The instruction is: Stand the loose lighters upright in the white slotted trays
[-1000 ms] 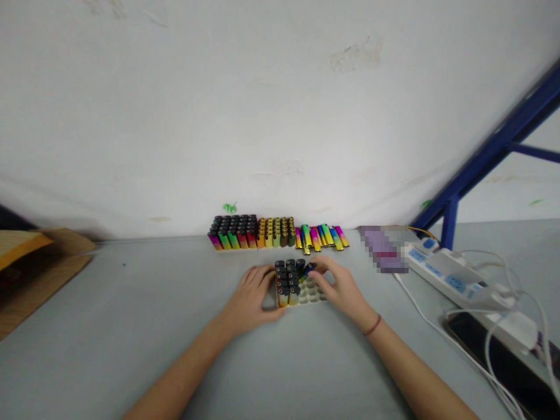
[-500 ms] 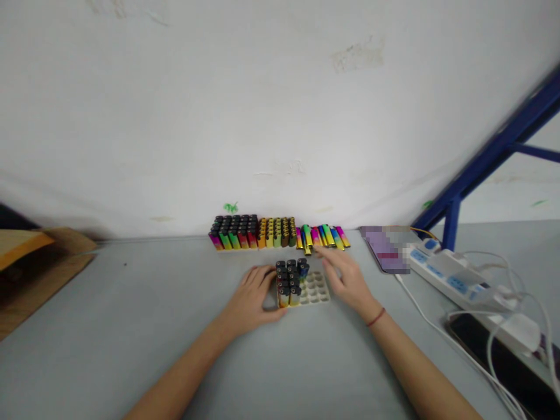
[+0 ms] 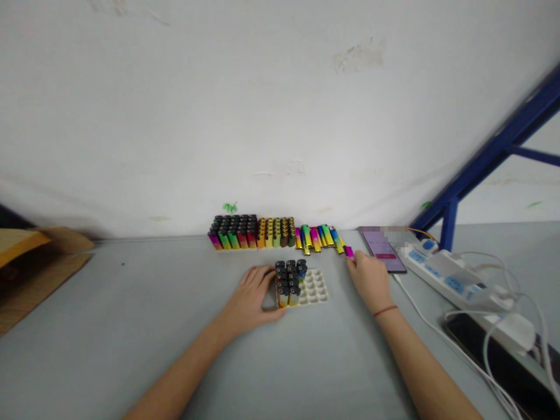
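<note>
My left hand (image 3: 250, 297) grips the left side of a white tray (image 3: 322, 295) with round holes, fingers at the back and thumb at the front corner. Black-topped lighters (image 3: 289, 283) stand upright in the tray's left part; the holes on its right show bare. My right hand (image 3: 370, 280) is closed on a lighter (image 3: 349, 251), whose magenta end sticks out past the fingertips; the rest is hidden by the hand. Left of it, several shiny multicoloured lighters (image 3: 315, 238) lie in a loose row near the wall.
Two packed blocks stand against the wall: black-topped lighters (image 3: 233, 230) and gold-topped lighters (image 3: 276, 231). On the right are a phone (image 3: 382, 248), a white power strip (image 3: 455, 284), cables and a dark device (image 3: 494, 364). An open cardboard box (image 3: 52, 280) sits at left.
My right hand has moved right from the loose row's middle and closed on the magenta lighter at its right end, drawing it towards me. My left hand stays at the tray.
</note>
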Available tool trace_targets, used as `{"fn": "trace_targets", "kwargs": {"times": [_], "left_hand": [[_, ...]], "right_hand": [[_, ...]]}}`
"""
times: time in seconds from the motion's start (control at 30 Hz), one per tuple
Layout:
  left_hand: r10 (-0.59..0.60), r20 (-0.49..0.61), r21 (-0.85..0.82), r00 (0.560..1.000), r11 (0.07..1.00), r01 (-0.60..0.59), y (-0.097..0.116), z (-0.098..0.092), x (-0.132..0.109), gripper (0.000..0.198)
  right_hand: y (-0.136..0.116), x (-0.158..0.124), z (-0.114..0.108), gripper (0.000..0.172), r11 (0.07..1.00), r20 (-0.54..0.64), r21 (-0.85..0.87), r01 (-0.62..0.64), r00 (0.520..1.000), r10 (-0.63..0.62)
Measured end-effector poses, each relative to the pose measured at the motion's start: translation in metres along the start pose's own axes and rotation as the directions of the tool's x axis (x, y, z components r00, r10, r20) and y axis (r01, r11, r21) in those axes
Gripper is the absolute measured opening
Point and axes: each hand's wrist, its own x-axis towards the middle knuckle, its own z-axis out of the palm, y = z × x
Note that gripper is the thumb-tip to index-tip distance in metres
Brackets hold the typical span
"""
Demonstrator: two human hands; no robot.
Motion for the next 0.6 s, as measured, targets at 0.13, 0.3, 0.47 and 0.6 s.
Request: {"fn": "trace_targets", "kwargs": {"times": [0.13,0.3,0.47,0.6], "left_hand": [[-0.011,-0.004,-0.006,1.0,1.0,0.011,-0.001,0.0,0.0,0.065],[-0.009,-0.005,-0.006,1.0,1.0,0.009,0.0,0.0,0.0,0.065],[-0.012,-0.011,0.013,1.0,1.0,0.012,-0.002,0.002,0.0,0.064],[-0.004,-0.012,0.03,1.0,1.0,0.004,-0.003,0.001,-0.001,0.064]], "right_hand": [[0.005,0.002,0.009,0.017,0.999,0.001,0.053,-0.01,1.0,0.01],[0.005,0.006,0.007,0.021,0.924,-0.026,0.381,-0.035,0.998,0.049],[-0.014,0.001,0.003,0.025,0.482,0.012,0.875,-0.052,0.996,0.085],[-0.027,-0.003,0.016,0.045,0.186,0.164,0.965,-0.182,0.981,0.107]]}}
